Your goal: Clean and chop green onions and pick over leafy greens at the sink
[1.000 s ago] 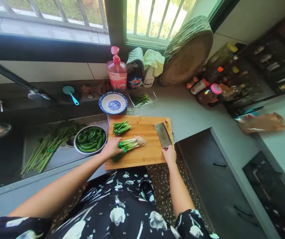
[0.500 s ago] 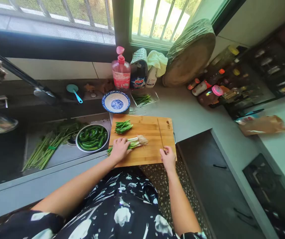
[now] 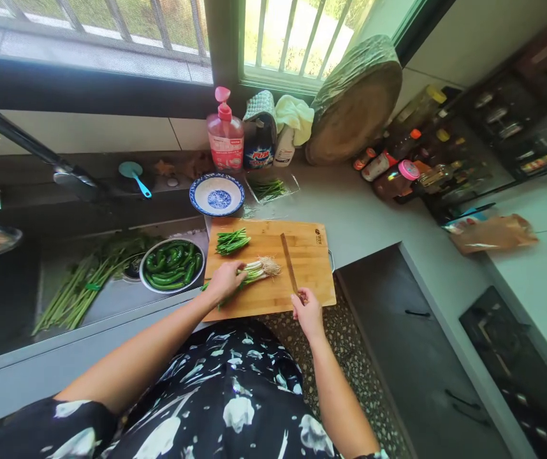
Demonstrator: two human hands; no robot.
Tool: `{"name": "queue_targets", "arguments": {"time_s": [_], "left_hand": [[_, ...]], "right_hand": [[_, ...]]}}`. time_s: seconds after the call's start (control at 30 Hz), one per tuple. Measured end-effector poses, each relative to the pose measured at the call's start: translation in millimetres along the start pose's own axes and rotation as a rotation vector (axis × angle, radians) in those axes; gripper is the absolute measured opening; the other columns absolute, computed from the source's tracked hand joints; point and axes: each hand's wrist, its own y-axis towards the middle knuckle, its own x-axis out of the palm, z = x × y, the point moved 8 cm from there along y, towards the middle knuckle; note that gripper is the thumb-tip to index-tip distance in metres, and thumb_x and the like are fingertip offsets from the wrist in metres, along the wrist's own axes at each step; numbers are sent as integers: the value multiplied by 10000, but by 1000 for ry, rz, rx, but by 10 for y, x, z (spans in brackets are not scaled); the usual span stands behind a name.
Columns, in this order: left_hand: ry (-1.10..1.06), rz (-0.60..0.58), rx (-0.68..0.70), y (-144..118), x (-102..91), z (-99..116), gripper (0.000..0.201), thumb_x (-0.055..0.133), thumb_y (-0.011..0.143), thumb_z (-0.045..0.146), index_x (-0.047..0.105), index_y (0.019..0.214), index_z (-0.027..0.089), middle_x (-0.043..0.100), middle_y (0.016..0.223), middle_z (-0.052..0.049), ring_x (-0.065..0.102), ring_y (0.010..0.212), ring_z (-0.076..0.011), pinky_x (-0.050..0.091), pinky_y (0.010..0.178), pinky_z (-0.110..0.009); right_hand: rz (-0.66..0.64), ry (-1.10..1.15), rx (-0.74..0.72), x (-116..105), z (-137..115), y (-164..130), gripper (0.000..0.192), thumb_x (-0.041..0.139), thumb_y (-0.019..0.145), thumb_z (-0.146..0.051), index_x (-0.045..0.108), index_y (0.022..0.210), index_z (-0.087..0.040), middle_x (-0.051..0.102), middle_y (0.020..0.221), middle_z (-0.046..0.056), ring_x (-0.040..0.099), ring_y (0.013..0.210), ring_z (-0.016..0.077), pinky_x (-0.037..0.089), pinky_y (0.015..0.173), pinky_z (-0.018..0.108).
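My left hand (image 3: 226,280) is closed over a bunch of scallions (image 3: 257,270) lying on the wooden cutting board (image 3: 273,299). The white stems and stringy roots stick out to the right of my fingers, and some green shows on the left. My right hand (image 3: 308,312) grips a knife (image 3: 289,264) by its handle, which is mostly hidden by my fingers. The blade points away from me over the board, to the right of the roots and apart from them. A small pile of cut green pieces (image 3: 233,241) rests at the board's far left.
Left of the board, a bowl of green peppers (image 3: 172,265) and a bundle of leafy stalks (image 3: 80,293) sit in the sink area. Behind the board stand a blue-rimmed plate (image 3: 197,205), a plastic tray of greens (image 3: 268,189) and a pink soap bottle (image 3: 226,143).
My right hand has brought the knife leftward, nearer the scallion roots, and the blade's broad side shows more. My left hand stays on the scallions. The view has shifted slightly.
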Motion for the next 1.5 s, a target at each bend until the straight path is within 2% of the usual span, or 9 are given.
{"name": "queue_targets", "arguments": {"time_s": [0.1,0.27,0.33,0.43,0.63,0.83,1.07,1.3,1.5], "left_hand": [[7,109,19,-70,-137,-200,312,442,841,285,653,1034,162,680,1062,-99,581,1019,-249,413,918,-343],[116,170,77,-301,-18,-322,408,566,788,407,600,1108,156,615,1175,-136,535,1098,-277,387,969,-369],[157,182,84,-362,53,-306,529,637,734,432,548,1181,163,565,1245,-150,502,1140,-293,376,980,-389],[182,159,88,-398,124,-291,560,659,729,398,507,1226,191,553,1256,-140,490,1147,-297,373,971,-408],[162,133,121,-409,124,-326,499,620,775,365,495,1233,212,542,1262,-131,483,1155,-287,365,960,-408],[155,148,110,-434,135,-275,465,605,772,319,494,1208,200,544,1235,-133,489,1146,-284,373,935,-397],[238,186,76,-418,112,-189,530,594,763,357,467,1238,158,532,1249,-163,474,1127,-322,297,957,-466],[272,115,97,-339,138,-231,468,613,743,301,512,1182,176,563,1186,-135,490,1084,-296,363,894,-391],[260,136,126,-323,187,-296,491,625,740,301,515,1195,153,563,1184,-137,490,1049,-296,408,843,-381]], "right_hand": [[-124,10,-29,162,-70,-114,331,458,822,-455,523,1004,-186,479,529,-51,483,421,122,413,439,235],[-273,-187,-92,496,-248,-355,287,374,889,-405,557,968,-199,503,527,-37,522,467,128,411,526,234],[-264,-309,-168,603,-375,-439,274,372,899,-380,574,953,-202,586,645,8,578,603,149,421,611,243],[-239,-453,-269,771,-528,-541,260,365,911,-324,586,968,-198,649,840,59,605,798,183,414,717,258],[-203,-730,-271,1030,-531,-625,258,331,935,-273,554,1038,-192,646,939,91,618,818,200,401,681,262],[-138,-923,-237,1040,-520,-590,253,288,960,-253,522,1022,-179,624,905,85,623,734,175,380,594,241],[-122,-973,-216,1019,-623,-579,226,311,959,-242,517,1014,-169,627,937,94,631,780,182,382,595,239],[-70,-1008,-274,954,-721,-673,206,329,948,-224,525,932,-164,642,857,79,633,700,170,356,558,240],[25,-1038,-283,814,-863,-712,181,340,938,-199,514,918,-154,642,827,64,641,692,168,362,542,235]]}}
